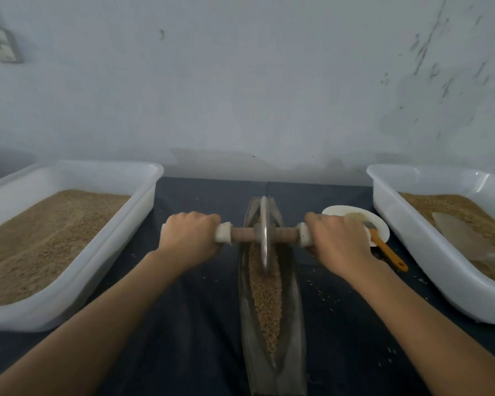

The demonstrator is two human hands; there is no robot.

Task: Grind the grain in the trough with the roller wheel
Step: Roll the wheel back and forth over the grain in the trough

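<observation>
She's mid-grind: left hand (189,239) and right hand (337,242) each have a closed grip round an end of the axle, with the roller wheel (264,232) standing upright in the trough (293,310) toward its far end. Grain (265,295) lies along the channel, looking mostly whole, though it's blurry. Next, I'd say, comes an even pull back toward her, pressing down.

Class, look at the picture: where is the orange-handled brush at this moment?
In the head view the brush lies right of the trough, its head resting on the white plate behind the right hand, beside the right tub.
</observation>
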